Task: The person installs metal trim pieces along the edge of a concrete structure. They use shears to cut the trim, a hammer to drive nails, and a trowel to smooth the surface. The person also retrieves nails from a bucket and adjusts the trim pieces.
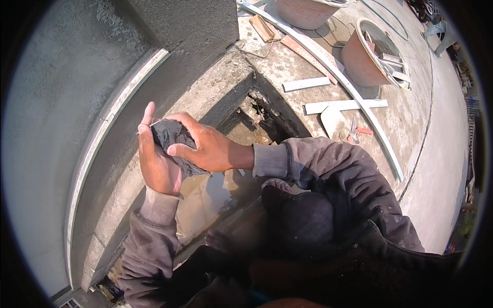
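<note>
The wall (pixel 56 128) at frame left carries a grey coat that appears complete, with a pale strip (pixel 105 120) in place along it. Left of centre, the left hand (pixel 158 161), fingers extended, and the right hand (pixel 210 146), fingers curled in a grip, hold a dark crumpled cloth (pixel 168 134); handling appears under way, release remaining.
</note>
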A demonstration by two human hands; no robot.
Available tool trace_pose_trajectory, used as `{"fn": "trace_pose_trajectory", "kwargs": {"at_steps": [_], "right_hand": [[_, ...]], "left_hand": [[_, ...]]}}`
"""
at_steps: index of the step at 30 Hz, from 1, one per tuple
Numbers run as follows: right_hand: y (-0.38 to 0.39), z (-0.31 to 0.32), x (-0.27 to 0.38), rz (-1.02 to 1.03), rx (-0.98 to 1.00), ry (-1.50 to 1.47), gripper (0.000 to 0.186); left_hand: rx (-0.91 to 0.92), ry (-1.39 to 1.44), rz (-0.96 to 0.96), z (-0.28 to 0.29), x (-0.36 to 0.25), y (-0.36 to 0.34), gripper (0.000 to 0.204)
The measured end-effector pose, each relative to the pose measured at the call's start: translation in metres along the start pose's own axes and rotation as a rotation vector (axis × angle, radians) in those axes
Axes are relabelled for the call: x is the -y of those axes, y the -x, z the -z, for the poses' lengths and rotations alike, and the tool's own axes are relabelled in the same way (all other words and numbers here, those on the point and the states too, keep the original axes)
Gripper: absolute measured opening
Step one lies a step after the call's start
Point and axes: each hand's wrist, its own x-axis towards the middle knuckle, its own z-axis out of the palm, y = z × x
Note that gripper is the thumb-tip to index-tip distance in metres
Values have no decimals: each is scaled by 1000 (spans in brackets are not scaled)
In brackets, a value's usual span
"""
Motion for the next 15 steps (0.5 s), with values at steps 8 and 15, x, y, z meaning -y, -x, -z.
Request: {"fn": "trace_pose_trajectory", "kwargs": {"at_steps": [8,15], "right_hand": [[45,242,-104,150,-923,1180,39],[21,348,-106,-239,-805,1311,60]], "left_hand": [[-23,-252,-104,31,17,-56,49],[-283,-528,-346,54,-10,-89,47]]}}
